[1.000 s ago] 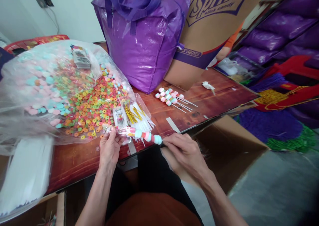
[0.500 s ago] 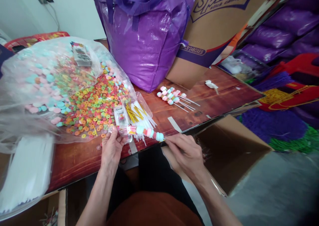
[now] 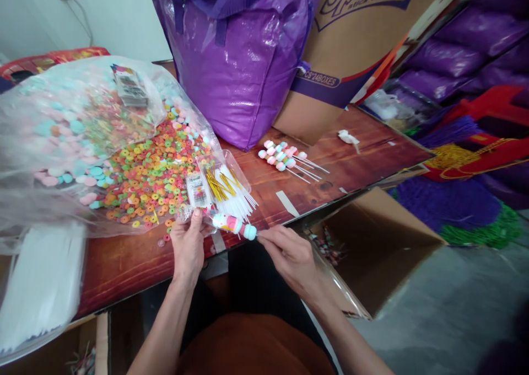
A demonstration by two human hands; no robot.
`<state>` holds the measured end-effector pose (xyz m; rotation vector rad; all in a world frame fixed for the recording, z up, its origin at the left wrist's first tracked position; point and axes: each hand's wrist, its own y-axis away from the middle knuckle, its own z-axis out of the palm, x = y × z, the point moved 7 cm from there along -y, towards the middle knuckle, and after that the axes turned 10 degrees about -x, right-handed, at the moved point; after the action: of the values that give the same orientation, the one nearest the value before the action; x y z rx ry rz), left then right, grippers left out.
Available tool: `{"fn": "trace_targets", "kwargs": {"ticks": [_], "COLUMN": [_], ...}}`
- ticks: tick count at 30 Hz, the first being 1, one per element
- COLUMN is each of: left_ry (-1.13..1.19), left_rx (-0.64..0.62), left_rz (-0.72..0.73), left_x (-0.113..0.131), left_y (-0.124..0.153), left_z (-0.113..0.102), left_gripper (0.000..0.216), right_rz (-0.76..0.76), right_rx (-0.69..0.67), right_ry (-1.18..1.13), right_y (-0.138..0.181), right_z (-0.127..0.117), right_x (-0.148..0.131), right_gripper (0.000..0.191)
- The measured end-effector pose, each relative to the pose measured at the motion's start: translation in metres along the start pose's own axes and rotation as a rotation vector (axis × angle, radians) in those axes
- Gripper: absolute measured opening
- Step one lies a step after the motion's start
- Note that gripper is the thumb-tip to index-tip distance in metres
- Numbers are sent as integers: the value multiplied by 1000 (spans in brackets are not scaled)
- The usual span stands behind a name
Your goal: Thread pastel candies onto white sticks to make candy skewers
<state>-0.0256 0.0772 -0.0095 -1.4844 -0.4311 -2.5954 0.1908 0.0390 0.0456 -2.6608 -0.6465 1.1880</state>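
While the marshmallow skewer [image 3: 237, 227] lies roughly crosswise at twelve o'clock, by the near edge of the worktop [image 3: 124, 267], its candy end seems to sit inside a clear printed wrapper [image 3: 206, 213]; how far in is hard to tell. Clean work here likely calls for keeping the film taut and its mouth open, the stick in line with it, and the push gentle, so the soft pieces neither snag nor get squashed. As for pose, the left hand [image 3: 189, 242] stands at eleven o'clock, thumb uppermost, narrowed to a pinch on the wrapper, with its forearm rising from the lower left. At one o'clock the right hand [image 3: 291, 253] has its back turned up, thumb and forefinger pinching the skewer's stick just past the last blue piece; most of that stick is hidden. Beyond the hands, gold ties [image 3: 217, 183] and white sticks [image 3: 237, 198] lie together just short of twelve o'clock, and candy rings [image 3: 144, 179] spread toward ten and eleven. Farther off, more skewers [image 3: 281, 157] lie side by side just past twelve, with a purple bag [image 3: 231, 88] standing behind them and a printed carton [image 3: 343, 60] at one.
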Motion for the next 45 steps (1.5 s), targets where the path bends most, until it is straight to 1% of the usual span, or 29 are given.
{"fn": "trace_targets", "kwargs": {"ticks": [5,9,11,13,15,17,19,24,28,31,33,35,38,40,42,45], "left_ry": [-14,-7,0,29,75,102,99,50,40,81,65,31,-2,-1,28,68], "left_rx": [12,-11,-17,-12,-10,-27,-58,-105,-175,-169,-197,-238,-263,-274,-274,-223], "left_rz": [10,-19,-19,-12,-4,-10,-35,-101,-187,-234,-257,-269,-256,-242,-235,-209], "left_x": [0,-2,-3,-4,-5,-7,-11,-23,-28,-27,-27,-30,-33,-31,-27,-18], "left_y": [-2,3,6,7,6,5,6,11,11,8,9,12,18,19,17,12], "left_z": [-3,3,6,7,6,6,8,12,13,9,11,15,20,22,22,17], "left_gripper": [42,42,41,40,39,37,37,40,41,44,43,40,38,36,34,36], "right_rz": [52,40,28,35,70,143,232,423,460,470,485,519,572,556,511,456], "right_rx": [-86,-86,-94,-112,-108,-80,-80,-179,-248,-237,-204,-147,-50,-20,-50,-166], "right_ry": [-57,68,144,171,97,-66,-219,-417,-582,-619,-622,-627,-607,-545,-472,-470], "right_y": [1,0,1,2,4,6,7,0,-7,-6,-5,-6,-10,-13,-13,-5], "right_z": [9,17,25,32,36,36,38,49,56,58,61,67,74,73,69,65], "right_x": [2,-1,-6,-10,-12,-10,-5,3,4,6,8,10,12,9,5,1], "right_gripper": [20,24,28,30,29,25,22,24,27,27,28,31,31,28,27,31]}}
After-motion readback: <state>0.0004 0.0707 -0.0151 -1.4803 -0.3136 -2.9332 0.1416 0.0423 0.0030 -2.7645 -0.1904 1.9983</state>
